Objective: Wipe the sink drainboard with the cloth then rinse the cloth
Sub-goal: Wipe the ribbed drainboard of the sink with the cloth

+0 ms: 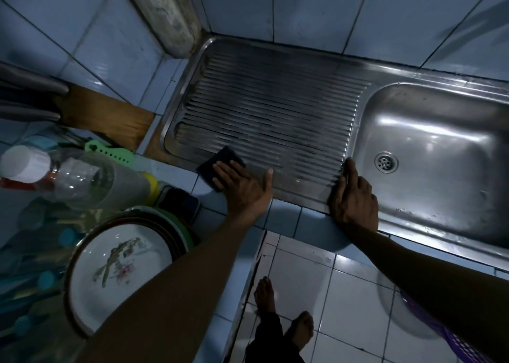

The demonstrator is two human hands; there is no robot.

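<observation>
A ribbed steel drainboard point(270, 106) fills the middle of the view, with the sink basin point(429, 153) and its drain point(386, 162) to its right. A dark folded cloth point(220, 161) lies on the drainboard's near left corner. My left hand point(242, 183) presses flat on the cloth with straight fingers and the thumb spread to the right. My right hand point(354, 197) rests palm down on the sink's front rim, between drainboard and basin, with its fingers extended and holding nothing.
Left of the sink stand a clear plastic bottle point(82, 175), stacked plates point(121, 269), a green plastic item point(110, 150) and a wooden board point(110, 115). Tiled walls enclose the back. Bare feet point(283, 318) stand on the tiled floor below the counter edge.
</observation>
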